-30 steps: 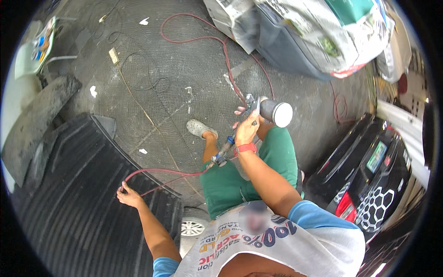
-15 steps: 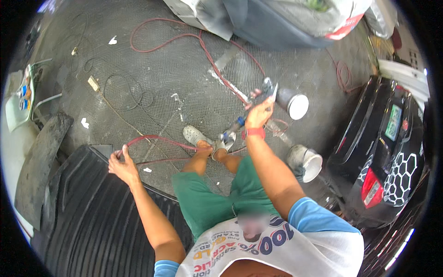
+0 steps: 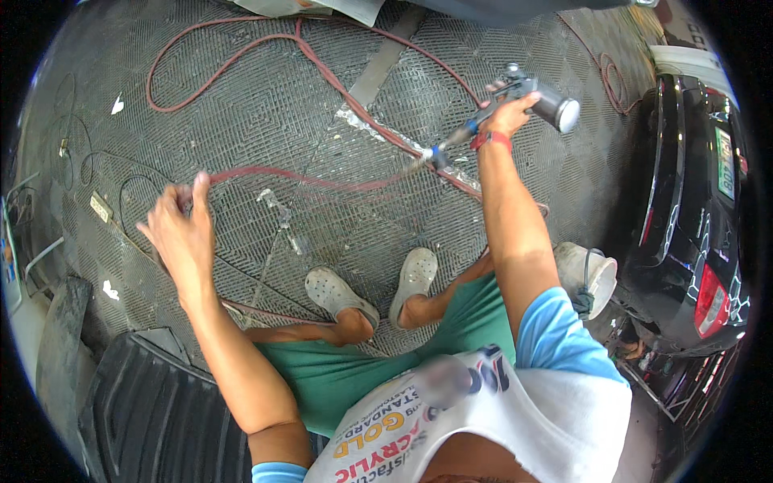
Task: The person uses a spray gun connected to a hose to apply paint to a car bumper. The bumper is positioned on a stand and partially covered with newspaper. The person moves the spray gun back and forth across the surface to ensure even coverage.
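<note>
My right hand is closed around the handle of a spray gun, held out ahead on the right. The gun's dark cup, with a pale round end, points to the right. A blue fitting below the handle joins the gun to a red air hose. That hose stretches left across to my left hand, which is closed on it, thumb pressed against the fingers.
More red hose loops over the grey textured floor. My clogs stand there. A dirty bucket and a black car are at right, a black ribbed mat at lower left. A power strip lies at left.
My right hand has carried the spray gun further out and to the right. The left hand has moved forward, pulling the hose straighter. My feet now stand further apart.
</note>
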The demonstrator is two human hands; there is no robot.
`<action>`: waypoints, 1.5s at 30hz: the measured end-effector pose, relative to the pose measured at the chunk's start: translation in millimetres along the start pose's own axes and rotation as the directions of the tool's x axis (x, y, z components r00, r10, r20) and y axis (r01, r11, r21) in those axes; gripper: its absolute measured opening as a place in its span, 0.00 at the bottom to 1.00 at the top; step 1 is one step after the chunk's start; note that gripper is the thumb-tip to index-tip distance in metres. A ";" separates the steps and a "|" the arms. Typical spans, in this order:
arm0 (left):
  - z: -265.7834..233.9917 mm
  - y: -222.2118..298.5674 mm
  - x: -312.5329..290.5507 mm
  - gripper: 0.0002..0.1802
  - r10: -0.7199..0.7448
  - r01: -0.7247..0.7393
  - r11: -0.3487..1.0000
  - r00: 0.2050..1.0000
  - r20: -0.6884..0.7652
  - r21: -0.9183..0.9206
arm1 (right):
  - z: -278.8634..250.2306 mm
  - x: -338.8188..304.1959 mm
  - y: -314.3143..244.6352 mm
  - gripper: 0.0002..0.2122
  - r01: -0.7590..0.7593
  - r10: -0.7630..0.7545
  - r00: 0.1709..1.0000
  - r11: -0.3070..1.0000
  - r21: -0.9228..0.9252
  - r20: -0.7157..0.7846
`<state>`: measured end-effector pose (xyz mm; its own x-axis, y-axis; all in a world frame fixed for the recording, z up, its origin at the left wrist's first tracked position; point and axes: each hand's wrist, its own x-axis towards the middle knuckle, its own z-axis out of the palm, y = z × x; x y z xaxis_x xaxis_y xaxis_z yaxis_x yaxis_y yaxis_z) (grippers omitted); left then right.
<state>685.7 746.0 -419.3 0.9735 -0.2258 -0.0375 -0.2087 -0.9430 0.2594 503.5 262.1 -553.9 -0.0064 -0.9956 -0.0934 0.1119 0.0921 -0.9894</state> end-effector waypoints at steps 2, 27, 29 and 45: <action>5.6 13.2 17.5 0.34 0.030 -0.031 0.999 0.999 -0.016 -0.032 | 9.0 7.7 10.0 0.38 0.028 -0.014 0.990 0.995 0.098 -0.138; 25.9 -8.1 61.5 0.41 -0.048 0.044 0.997 0.997 -0.057 -0.065 | 106.6 -110.5 61.6 0.33 0.123 -0.147 0.937 0.988 0.093 0.316; 31.0 7.2 60.8 0.41 0.010 -0.013 0.994 0.999 -0.034 -0.105 | 73.9 -84.1 59.1 0.37 0.145 -0.137 0.960 0.989 -0.014 0.245; 43.6 3.8 86.1 0.45 -0.041 0.039 0.992 0.999 -0.008 -0.120 | 30.5 -71.2 -34.9 0.35 0.212 -0.195 0.971 0.969 -0.127 0.140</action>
<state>764.6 712.3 -463.6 0.9819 -0.1853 -0.0404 -0.1574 -0.9150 0.3716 530.3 329.3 -509.3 0.1107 -0.9869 0.1174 -0.0191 -0.1202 -0.9926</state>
